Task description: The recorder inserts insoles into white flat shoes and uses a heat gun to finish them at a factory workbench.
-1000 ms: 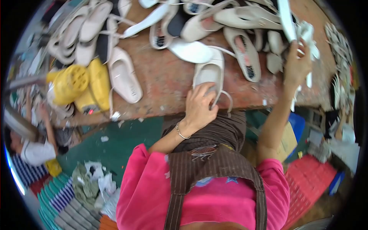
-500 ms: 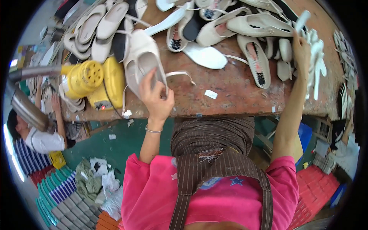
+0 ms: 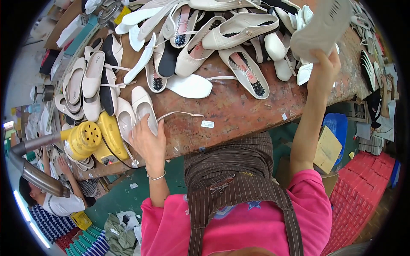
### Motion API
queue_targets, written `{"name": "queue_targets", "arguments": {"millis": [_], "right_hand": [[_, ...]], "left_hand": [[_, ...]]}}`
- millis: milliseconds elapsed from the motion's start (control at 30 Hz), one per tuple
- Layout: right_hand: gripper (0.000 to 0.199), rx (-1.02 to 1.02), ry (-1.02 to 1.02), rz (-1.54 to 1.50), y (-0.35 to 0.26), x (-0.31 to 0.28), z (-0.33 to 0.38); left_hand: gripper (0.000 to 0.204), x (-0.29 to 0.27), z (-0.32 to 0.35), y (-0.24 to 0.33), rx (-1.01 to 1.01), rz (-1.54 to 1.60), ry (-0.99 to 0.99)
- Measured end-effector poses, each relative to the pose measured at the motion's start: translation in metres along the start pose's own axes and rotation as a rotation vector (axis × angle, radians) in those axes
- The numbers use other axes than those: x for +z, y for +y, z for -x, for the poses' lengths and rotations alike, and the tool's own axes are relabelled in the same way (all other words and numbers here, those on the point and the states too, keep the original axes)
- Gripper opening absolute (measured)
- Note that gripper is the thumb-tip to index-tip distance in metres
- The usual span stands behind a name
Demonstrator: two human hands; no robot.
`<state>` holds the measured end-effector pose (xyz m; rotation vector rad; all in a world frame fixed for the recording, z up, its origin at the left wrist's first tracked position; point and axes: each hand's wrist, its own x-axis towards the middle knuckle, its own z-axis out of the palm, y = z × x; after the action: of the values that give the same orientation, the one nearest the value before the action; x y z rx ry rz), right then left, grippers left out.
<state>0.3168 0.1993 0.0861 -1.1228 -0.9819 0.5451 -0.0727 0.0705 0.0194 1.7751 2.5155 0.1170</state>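
Note:
My left hand [image 3: 149,143] is at the heel of a cream slingback shoe [image 3: 141,97], its fingers over the opening and its thumb along the outer side. A matching cream shoe [image 3: 124,112] lies against it on the left, partly under the fingers. From the right shoe a thin strap [image 3: 179,113] trails over the table. Raised at the right, my right hand [image 3: 325,70] grips a pale, shoe-shaped insole [image 3: 320,32] by its lower end. The fingers behind the insole are partly hidden.
A heap of cream shoes [image 3: 239,32] and white insoles [image 3: 190,86] covers the far side of the worn table [image 3: 239,115]. At left stands a yellow machine [image 3: 89,138] with a metal pipe. A small white label [image 3: 207,124] lies near the edge. Another person [image 3: 55,196] works at far left.
My right hand has lifted the insole off the pile at the right. My left hand has shifted back with the shoes toward the yellow machine. The view has turned somewhat.

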Motion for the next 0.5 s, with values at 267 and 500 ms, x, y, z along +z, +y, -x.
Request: {"name": "queue_targets", "arguments": {"millis": [267, 500], "right_hand": [[0.064, 0.635, -0.29, -0.314, 0.005, -0.03, 0.08], [0.055, 0.674, -0.379, -0.417, 0.07, -0.094, 0.105]], "left_hand": [[0.048, 0.003, -0.097, 0.177, 0.826, 1.063, 0.073], [0.027, 0.069, -0.118, 0.273, 0.434, 1.39, 0.312]]}}
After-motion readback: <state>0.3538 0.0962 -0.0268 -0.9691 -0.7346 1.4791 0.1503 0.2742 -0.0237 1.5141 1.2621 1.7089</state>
